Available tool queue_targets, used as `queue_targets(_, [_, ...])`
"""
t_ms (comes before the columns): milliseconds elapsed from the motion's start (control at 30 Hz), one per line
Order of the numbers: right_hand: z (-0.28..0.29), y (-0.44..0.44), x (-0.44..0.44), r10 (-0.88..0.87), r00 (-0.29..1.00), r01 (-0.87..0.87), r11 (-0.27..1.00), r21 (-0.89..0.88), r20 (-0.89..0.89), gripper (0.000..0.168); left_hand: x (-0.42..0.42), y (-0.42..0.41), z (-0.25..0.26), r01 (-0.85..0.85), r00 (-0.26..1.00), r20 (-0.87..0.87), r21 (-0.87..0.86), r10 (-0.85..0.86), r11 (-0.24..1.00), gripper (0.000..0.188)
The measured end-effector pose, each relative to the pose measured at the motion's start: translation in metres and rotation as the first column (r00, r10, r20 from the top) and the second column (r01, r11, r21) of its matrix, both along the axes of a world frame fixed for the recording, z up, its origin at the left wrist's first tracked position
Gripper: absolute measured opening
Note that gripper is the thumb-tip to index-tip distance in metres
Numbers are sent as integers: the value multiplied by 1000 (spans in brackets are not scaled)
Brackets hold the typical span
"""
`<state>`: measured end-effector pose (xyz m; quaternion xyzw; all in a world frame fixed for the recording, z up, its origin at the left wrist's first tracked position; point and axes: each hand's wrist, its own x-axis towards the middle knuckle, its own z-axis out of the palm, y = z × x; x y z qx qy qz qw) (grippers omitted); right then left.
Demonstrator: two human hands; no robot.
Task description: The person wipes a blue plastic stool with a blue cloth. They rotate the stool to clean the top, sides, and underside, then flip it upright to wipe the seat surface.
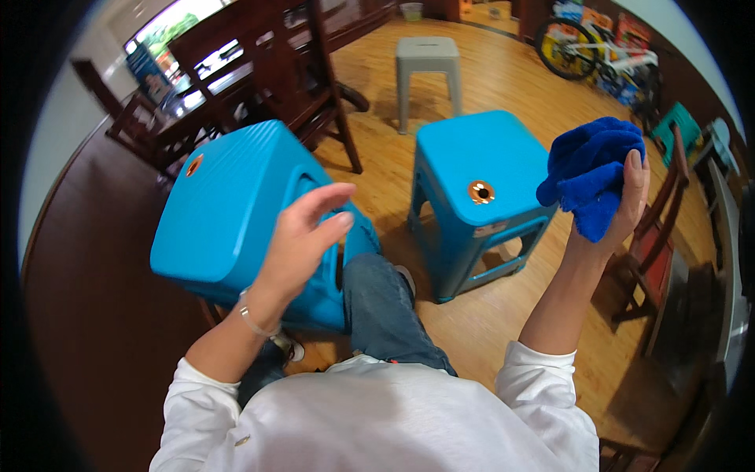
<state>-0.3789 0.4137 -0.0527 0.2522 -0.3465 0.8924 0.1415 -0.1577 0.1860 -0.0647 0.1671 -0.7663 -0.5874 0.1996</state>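
My right hand is closed around a bunched blue cloth, held up at the right. My left hand holds nothing; its thumb and fingers are curved apart. Just beyond it, a blue plastic stool stands tilted in the view, close against my left leg. Whether the left hand touches this stool, I cannot tell. A second blue plastic stool stands upright on the floor between my hands, with a copper-coloured ring around the hole in its seat.
A grey plastic stool stands farther back. Dark wooden chairs and a table occupy the far left. Along the right are a red-seated wooden chair, a green stool and a white bicycle. Wood-patterned floor lies underfoot.
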Motion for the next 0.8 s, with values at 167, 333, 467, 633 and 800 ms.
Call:
queue_targets(167, [18,-107,79,156,985,-141,975,169,-78,39,117,-73,24,-393,910,-215,-718,354,574,34])
queue_targets(333, [11,-217,197,576,301,268,714,647,-760,42,174,-151,3,-483,726,-104,-780,680,398,45])
queue_targets(467, [11,-276,213,724,49,371,627,685,-688,48,179,-145,-16,-458,699,-199,-862,687,216,37])
queue_targets(633, [11,-367,209,764,-115,426,616,663,-635,53,173,-143,-28,-720,603,-565,-690,563,78,36])
queue_targets(800, [8,-458,205,773,-22,550,539,638,-634,59,167,-154,-36,-806,560,-711,-587,425,78,29])
